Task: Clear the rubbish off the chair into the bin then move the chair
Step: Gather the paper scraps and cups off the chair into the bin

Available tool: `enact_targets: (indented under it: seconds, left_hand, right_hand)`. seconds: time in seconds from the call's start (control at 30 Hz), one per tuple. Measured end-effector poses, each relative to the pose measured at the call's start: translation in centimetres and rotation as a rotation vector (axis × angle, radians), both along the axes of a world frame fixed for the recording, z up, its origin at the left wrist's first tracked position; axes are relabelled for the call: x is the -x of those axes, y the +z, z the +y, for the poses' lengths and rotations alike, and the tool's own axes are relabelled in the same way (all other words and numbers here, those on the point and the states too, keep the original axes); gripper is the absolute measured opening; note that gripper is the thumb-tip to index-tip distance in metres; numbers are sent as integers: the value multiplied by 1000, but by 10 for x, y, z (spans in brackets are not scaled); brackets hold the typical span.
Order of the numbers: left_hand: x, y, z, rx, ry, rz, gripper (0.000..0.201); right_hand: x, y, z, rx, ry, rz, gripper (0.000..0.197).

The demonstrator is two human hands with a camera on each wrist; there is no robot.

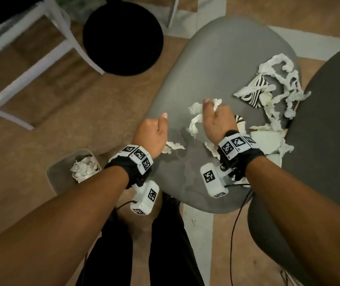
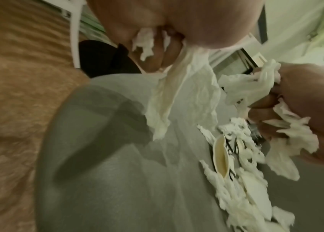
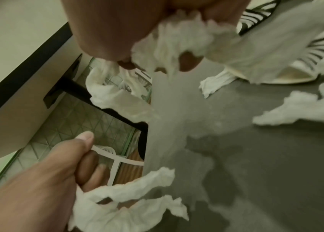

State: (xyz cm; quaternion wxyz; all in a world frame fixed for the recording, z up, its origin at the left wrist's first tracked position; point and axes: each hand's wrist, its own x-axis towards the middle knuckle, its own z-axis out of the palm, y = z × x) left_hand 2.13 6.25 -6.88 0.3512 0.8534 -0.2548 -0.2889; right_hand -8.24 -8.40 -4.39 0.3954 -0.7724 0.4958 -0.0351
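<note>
A clear plastic bin (image 1: 61,172) with crumpled white paper in it stands on the floor left of the grey padded chair seat (image 1: 216,65). Above the seat's left edge, the left hand (image 1: 152,135) is curled round a torn white tissue strip (image 2: 181,100). The right hand (image 1: 218,120) clutches a wad of white tissue (image 3: 185,40), with more torn tissue and striped paper cups (image 1: 255,96) littering the seat's right side

Crumpled paper tissue (image 1: 196,120) (matt grey chair (image 1: 216,65))

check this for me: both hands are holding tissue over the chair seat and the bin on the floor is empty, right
Not quite: the bin is not empty. The head view shows crumpled tissue already inside it. The rest holds: the left hand and right hand each grip torn tissue over the chair seat.
</note>
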Motion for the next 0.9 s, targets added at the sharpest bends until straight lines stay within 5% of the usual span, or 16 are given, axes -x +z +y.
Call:
enact_targets:
  seconds: [0.13, 0.27, 0.4, 0.53, 0.67, 0.77, 0.9]
  left_hand:
    - [-27, -17, 43, -3, 228, 97, 56]
    - [-58, -56, 116, -54, 453, 164, 24]
    - [-82, -89, 201, -130, 613, 260, 23]
    - [-92, -123, 273, -138, 754, 279, 33]
    - [-94, -145, 317, -121, 908, 519, 20]
    - [-96, -167, 336, -81, 937, 645, 42]
    - [-103, -185, 345, -51, 855, 771, 63]
  right_hand:
    - [-35, -7, 41, -65, 22, 26, 60]
    - [-80, -40, 112, -201, 229, 16, 44]
    - [-124, -72, 190, -337, 361, 97, 30]
    - [-160, -99, 262, -384, 405, 235, 48]
    - [-179, -135, 318, -564, 355, 380, 57]
    - [-185, -167, 342, -699, 314, 424, 59]
    - [-183, -204, 360, -768, 375, 447, 94]
